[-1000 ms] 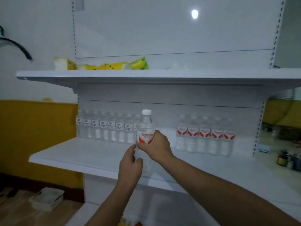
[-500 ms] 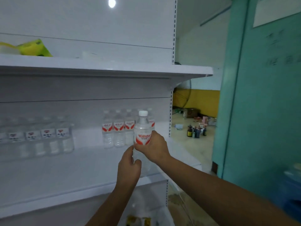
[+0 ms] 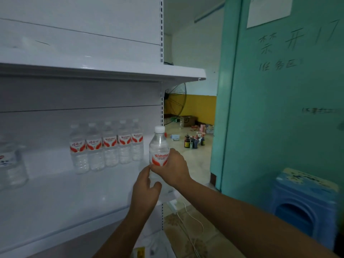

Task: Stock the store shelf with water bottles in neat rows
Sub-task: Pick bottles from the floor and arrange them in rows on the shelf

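Head view | my right hand (image 3: 175, 169) grips upright water bottle (image 3: 158, 146) at its label | my left hand (image 3: 144, 190) holds its base | shelf row (image 3: 106, 146) at nine o'clock.

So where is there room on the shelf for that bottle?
Bare shelf lies in front of the red-label row, and between that row and the blurry bottle at the left. The back wall behind the row is crowded.

Held bottle (image 3: 158, 146) base hidden behind hands, far-left bottle (image 3: 11, 164) blurred, floor bottles (image 3: 193, 141) too small
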A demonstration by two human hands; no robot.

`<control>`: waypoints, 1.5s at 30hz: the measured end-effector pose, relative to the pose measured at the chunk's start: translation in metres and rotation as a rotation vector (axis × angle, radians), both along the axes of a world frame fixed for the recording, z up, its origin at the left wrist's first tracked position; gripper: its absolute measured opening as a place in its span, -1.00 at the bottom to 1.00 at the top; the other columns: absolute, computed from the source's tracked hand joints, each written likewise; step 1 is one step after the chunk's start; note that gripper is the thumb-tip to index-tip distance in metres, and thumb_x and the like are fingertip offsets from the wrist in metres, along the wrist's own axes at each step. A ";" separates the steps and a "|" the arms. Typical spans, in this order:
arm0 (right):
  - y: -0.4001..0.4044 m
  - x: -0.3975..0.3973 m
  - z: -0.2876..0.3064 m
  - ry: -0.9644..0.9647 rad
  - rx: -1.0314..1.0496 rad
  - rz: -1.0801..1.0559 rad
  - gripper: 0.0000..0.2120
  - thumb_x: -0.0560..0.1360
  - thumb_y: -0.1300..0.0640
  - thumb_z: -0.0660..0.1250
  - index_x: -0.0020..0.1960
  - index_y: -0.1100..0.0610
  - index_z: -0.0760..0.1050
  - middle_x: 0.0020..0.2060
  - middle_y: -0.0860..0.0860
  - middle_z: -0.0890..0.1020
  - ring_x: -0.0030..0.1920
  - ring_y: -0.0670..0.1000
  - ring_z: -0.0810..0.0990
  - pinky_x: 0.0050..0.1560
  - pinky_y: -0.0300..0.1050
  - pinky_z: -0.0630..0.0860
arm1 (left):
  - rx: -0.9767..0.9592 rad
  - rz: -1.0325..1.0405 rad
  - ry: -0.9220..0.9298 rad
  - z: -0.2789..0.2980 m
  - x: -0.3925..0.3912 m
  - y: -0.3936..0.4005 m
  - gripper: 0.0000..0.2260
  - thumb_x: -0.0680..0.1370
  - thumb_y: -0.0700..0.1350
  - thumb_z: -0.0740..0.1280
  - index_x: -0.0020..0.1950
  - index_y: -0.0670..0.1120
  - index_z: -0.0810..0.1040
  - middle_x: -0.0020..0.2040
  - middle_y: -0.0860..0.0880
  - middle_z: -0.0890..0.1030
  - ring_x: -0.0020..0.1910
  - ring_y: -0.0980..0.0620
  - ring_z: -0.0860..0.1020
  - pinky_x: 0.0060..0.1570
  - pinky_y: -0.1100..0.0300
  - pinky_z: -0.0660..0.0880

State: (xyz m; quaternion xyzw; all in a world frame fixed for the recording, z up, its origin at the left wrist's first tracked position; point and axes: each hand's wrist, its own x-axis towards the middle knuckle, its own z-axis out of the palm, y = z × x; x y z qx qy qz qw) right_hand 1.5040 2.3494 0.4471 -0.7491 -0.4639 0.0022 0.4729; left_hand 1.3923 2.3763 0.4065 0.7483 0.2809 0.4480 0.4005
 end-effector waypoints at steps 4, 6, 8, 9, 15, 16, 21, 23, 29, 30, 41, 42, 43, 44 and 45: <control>0.020 0.017 -0.006 0.001 0.014 -0.018 -0.49 0.28 -0.08 0.57 0.12 0.06 0.48 0.00 0.02 0.61 -0.04 -0.02 0.59 -0.09 -0.15 0.55 | 0.067 -0.031 0.126 -0.004 0.007 0.027 -0.57 0.52 -0.25 0.34 0.36 -0.02 0.37 0.21 0.23 0.44 0.15 0.30 0.43 0.19 0.48 0.29; 0.035 0.026 -0.010 -0.009 -0.019 -0.028 -0.47 0.28 -0.08 0.57 0.13 0.09 0.48 0.01 0.03 0.61 0.01 0.01 0.60 -0.03 -0.10 0.56 | 0.088 -0.060 0.199 -0.007 0.008 0.041 -0.50 0.50 -0.14 0.40 0.42 -0.02 0.34 0.30 0.15 0.42 0.28 0.20 0.40 0.28 0.37 0.28; 0.051 0.033 -0.012 -0.003 -0.041 -0.023 -0.51 0.30 -0.06 0.57 0.11 0.11 0.49 0.00 0.03 0.61 0.00 0.01 0.61 -0.08 -0.16 0.53 | 0.064 -0.075 0.248 -0.012 0.009 0.054 -0.56 0.48 -0.10 0.43 0.30 0.10 0.38 0.21 0.21 0.46 0.20 0.22 0.45 0.19 0.49 0.33; 0.059 0.037 -0.013 0.020 -0.028 -0.016 -0.53 0.31 -0.04 0.57 0.10 0.11 0.50 -0.01 0.03 0.62 -0.01 0.00 0.61 -0.11 -0.20 0.50 | 0.054 -0.071 0.278 -0.014 0.009 0.059 -0.59 0.48 -0.10 0.43 0.25 0.12 0.37 0.15 0.26 0.43 0.16 0.25 0.44 0.10 0.58 0.32; 0.129 0.056 -0.027 0.072 0.021 -0.018 -0.50 0.32 -0.02 0.57 0.15 0.09 0.47 -0.05 -0.05 0.55 -0.07 -0.04 0.57 -0.17 -0.24 0.41 | 0.163 -0.027 0.704 -0.045 0.019 0.100 -0.33 0.55 0.21 0.22 0.54 -0.07 0.11 0.53 0.02 0.17 0.50 0.07 0.16 0.42 0.26 0.07; 0.144 0.061 -0.029 0.075 0.023 -0.029 -0.49 0.31 -0.03 0.57 0.16 0.10 0.47 -0.03 -0.02 0.57 -0.03 -0.02 0.59 -0.15 -0.23 0.42 | 0.182 -0.024 0.754 -0.047 0.021 0.105 -0.33 0.55 0.23 0.19 0.55 -0.06 0.10 0.54 0.00 0.15 0.50 0.07 0.13 0.43 0.23 0.06; 0.217 0.090 -0.035 0.078 0.023 -0.092 -0.48 0.34 -0.06 0.55 0.20 0.08 0.47 0.03 0.01 0.60 0.01 0.01 0.61 -0.07 -0.16 0.49 | 0.326 0.017 0.733 -0.063 0.029 0.123 -0.32 0.53 0.31 0.11 0.54 -0.03 0.13 0.55 0.07 0.10 0.51 0.13 0.05 0.41 0.32 -0.08; 0.241 0.102 -0.039 0.063 0.019 -0.118 -0.49 0.34 -0.11 0.53 0.19 0.06 0.47 0.02 0.01 0.60 0.00 0.03 0.62 -0.04 -0.11 0.55 | 0.349 0.018 0.711 -0.067 0.029 0.124 -0.26 0.47 0.38 0.06 0.54 -0.01 0.13 0.55 0.11 0.10 0.51 0.17 0.04 0.32 0.41 -0.14; 0.297 0.148 -0.057 0.059 0.002 -0.093 -0.47 0.23 -0.32 0.44 0.08 -0.05 0.52 -0.10 -0.12 0.65 -0.13 -0.08 0.65 -0.06 -0.01 0.63 | 0.341 0.037 0.589 -0.079 0.029 0.126 -0.16 0.31 0.41 -0.06 0.47 0.00 0.31 0.49 0.14 0.26 0.48 0.17 0.17 0.34 0.42 -0.08; 0.299 0.150 -0.056 0.059 0.004 -0.084 -0.46 0.22 -0.33 0.44 0.08 -0.06 0.53 -0.10 -0.13 0.65 -0.13 -0.09 0.65 -0.05 -0.01 0.63 | 0.373 0.044 0.610 -0.078 0.030 0.125 -0.22 0.31 0.39 -0.01 0.37 -0.01 0.46 0.40 0.12 0.41 0.40 0.15 0.34 0.34 0.40 0.09; 0.266 0.128 -0.043 0.192 -0.046 -0.056 -0.37 0.41 -0.02 0.51 0.38 0.16 0.40 0.24 0.07 0.58 0.20 0.10 0.57 0.22 -0.02 0.47 | 0.247 -0.017 0.639 -0.072 0.029 0.123 -0.32 0.53 0.28 0.17 0.52 -0.07 0.18 0.54 0.04 0.15 0.51 0.12 0.07 0.35 0.37 -0.17; 0.255 0.120 -0.043 0.215 -0.040 -0.077 -0.32 0.43 -0.05 0.49 0.44 0.19 0.34 0.29 0.10 0.54 0.24 0.13 0.54 0.27 0.01 0.46 | 0.223 -0.012 0.627 -0.068 0.028 0.122 -0.28 0.50 0.34 0.13 0.52 -0.06 0.18 0.53 0.03 0.17 0.50 0.12 0.09 0.36 0.38 -0.13; 0.242 0.112 -0.043 0.248 -0.029 -0.091 -0.29 0.45 -0.06 0.48 0.46 0.21 0.31 0.31 0.12 0.52 0.27 0.14 0.52 0.30 0.03 0.45 | 0.178 0.012 0.569 -0.067 0.027 0.121 -0.28 0.49 0.36 0.11 0.52 -0.05 0.21 0.52 0.03 0.20 0.49 0.11 0.14 0.39 0.37 -0.07; 0.229 0.103 -0.043 0.278 -0.018 -0.094 -0.30 0.46 -0.06 0.46 0.46 0.21 0.30 0.31 0.13 0.51 0.27 0.15 0.51 0.31 0.05 0.44 | 0.108 0.040 0.505 -0.063 0.024 0.121 -0.35 0.52 0.29 0.15 0.50 -0.05 0.24 0.50 0.03 0.25 0.46 0.10 0.20 0.39 0.35 0.02; 0.216 0.094 -0.045 0.302 -0.009 -0.087 -0.34 0.47 -0.03 0.46 0.44 0.21 0.32 0.30 0.13 0.51 0.26 0.14 0.51 0.30 0.05 0.45 | 0.047 0.078 0.438 -0.058 0.018 0.119 -0.43 0.55 0.19 0.22 0.48 -0.04 0.26 0.47 0.03 0.28 0.43 0.10 0.24 0.38 0.33 0.09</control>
